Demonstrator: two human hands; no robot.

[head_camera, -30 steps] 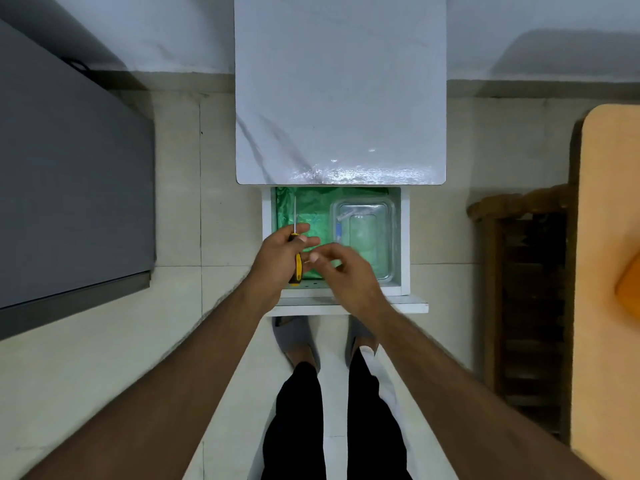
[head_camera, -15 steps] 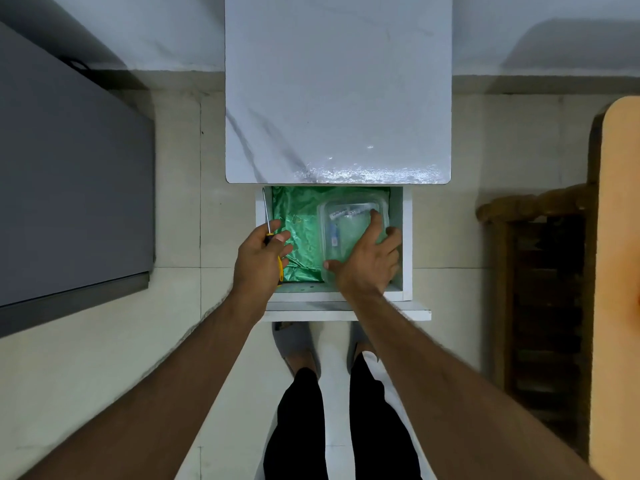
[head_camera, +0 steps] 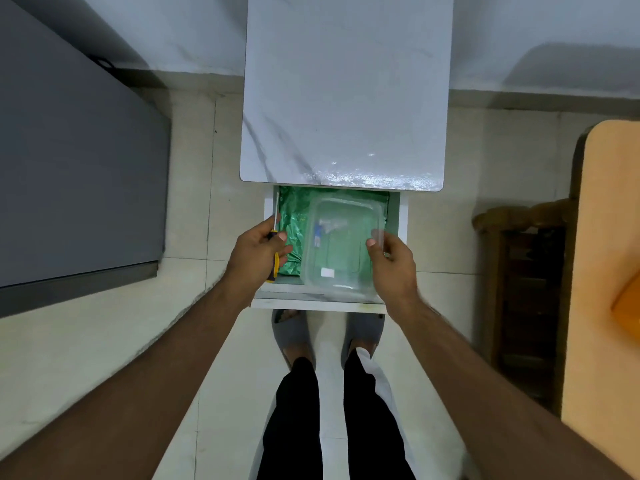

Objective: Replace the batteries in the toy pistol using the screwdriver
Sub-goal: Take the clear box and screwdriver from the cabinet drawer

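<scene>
My left hand grips a screwdriver with a yellow-and-black handle, its thin metal shaft pointing away from me along the drawer's left wall. My right hand holds the right edge of a clear plastic container, lifted and tilted over the open white drawer. Small items, one with a blue part, show faintly through the container; I cannot tell what they are. Green crinkled foil lies in the drawer beneath. No toy pistol is in view.
The drawer is pulled out from a white marble-look side table. A dark grey bed or cabinet stands at the left. A wooden chair and an orange surface are at the right. My feet stand on the tiled floor below the drawer.
My right hand moved from the container's top to its right edge and raised it out of the drawer toward me. The left hand with the screwdriver shifted slightly left.
</scene>
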